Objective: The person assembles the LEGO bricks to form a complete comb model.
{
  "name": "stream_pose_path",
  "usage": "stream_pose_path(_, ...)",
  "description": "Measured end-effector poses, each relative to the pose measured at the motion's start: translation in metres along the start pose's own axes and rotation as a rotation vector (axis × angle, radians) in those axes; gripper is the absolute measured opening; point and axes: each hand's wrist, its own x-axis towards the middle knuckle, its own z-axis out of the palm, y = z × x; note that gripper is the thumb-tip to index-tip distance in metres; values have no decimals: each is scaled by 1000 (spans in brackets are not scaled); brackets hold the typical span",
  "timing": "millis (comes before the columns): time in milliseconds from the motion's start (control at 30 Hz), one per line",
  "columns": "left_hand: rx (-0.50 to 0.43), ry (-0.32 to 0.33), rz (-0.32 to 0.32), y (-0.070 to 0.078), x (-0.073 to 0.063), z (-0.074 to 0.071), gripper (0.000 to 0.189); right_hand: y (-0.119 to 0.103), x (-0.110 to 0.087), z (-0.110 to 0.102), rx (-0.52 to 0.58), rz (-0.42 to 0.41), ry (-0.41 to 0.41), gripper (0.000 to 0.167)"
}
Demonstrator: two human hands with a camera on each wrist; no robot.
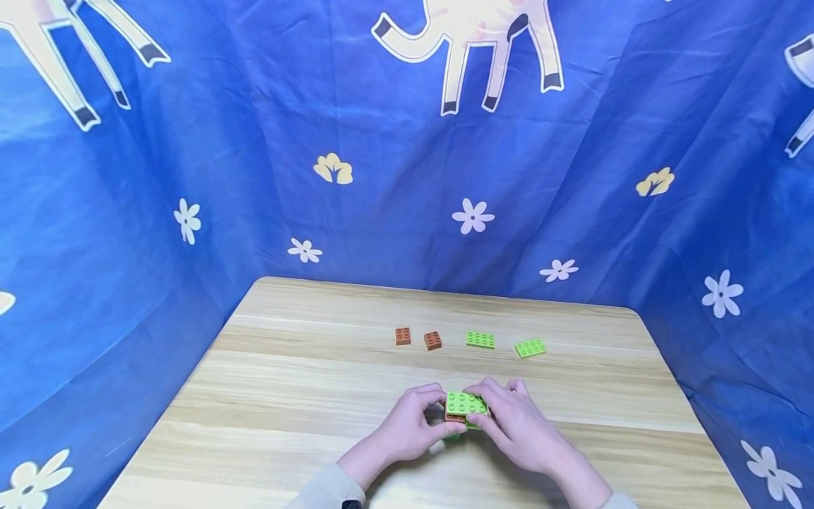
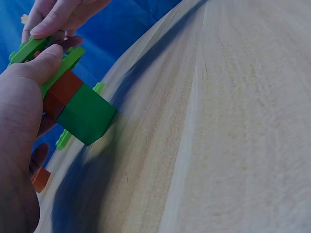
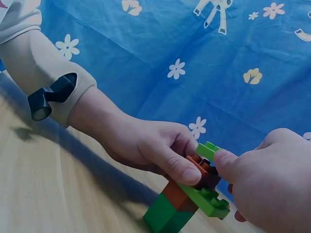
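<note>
At the front of the table stands a small tower of toy building bricks. Its base is a dark green block (image 3: 167, 216), topped by a reddish-brown brick (image 3: 181, 196) and a light green plate (image 3: 208, 203) that juts out to one side. Another reddish-brown brick (image 3: 209, 173) sits above that plate. My left hand (image 1: 410, 426) grips the tower around its upper part, thumb on the near side. Between thumb and fingers, my right hand (image 1: 520, 428) pinches a second light green plate (image 1: 461, 401), tilted at the tower's top in the right wrist view.
Farther back on the wooden table (image 1: 305, 396) lie two reddish-brown bricks, a left one (image 1: 403, 336) and a right one (image 1: 433, 341). Two light green plates, one straight (image 1: 480, 340) and one angled (image 1: 531, 348), lie right of them. A blue patterned curtain (image 1: 394, 226) surrounds the table.
</note>
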Motion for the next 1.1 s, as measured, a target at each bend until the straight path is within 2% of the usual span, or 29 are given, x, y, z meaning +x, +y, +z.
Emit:
stream_pose_path(400, -33, -1, -15, 0, -2, 3, 27, -1, -4, 3, -8, 2, -29, 29)
stream_pose_path(667, -21, 4, -24, 1, -1, 2, 30, 0, -4, 2, -33, 22, -50, 32)
stream_pose_path(1033, 111, 16, 7, 3, 1, -6, 40, 2, 0, 1, -93, 13, -74, 34)
stream_pose_path(1100, 132, 20, 28, 5, 1, -9, 44, 2, 0, 0, -102, 9, -74, 35)
